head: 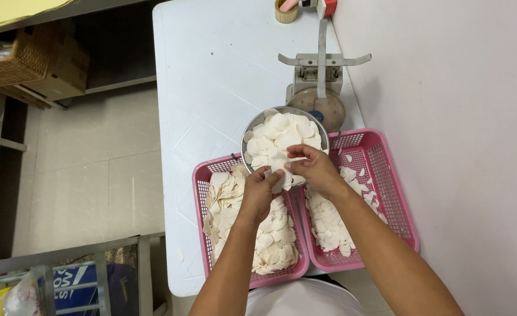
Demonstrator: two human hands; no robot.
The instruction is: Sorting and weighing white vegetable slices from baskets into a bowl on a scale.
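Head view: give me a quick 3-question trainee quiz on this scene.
1. True or false: both hands, left hand and right hand, hold pale chips over the metal bowl.
2. How many pink baskets sit on the white table?
A one, B two, C three
3. What stands behind the bowl?

Key: 1 true; 2 B; 3 a weighing scale.
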